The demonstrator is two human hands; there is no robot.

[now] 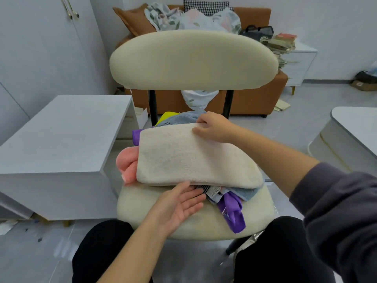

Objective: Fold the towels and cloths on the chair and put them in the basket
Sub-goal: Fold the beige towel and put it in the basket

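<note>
Cream towel lying folded atop pile on chair. Right hand grip pinching its far edge. Left hand released, resting palm-up at near edge. Pink cloth, purple cloth and blue towel lying unfolded. Basket not showing; task looking early.

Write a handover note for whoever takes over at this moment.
Right hand pinches the far edge of the folded cream terry towel.
Left hand open, palm up, at its near edge.
That towel tops the pile on the cream padded chair: pink fluffy towel, purple cloth, blue-grey towel.
Basket not in view.
Done: cream towel looks folded.
Left: basket it, fold the rest.
</note>
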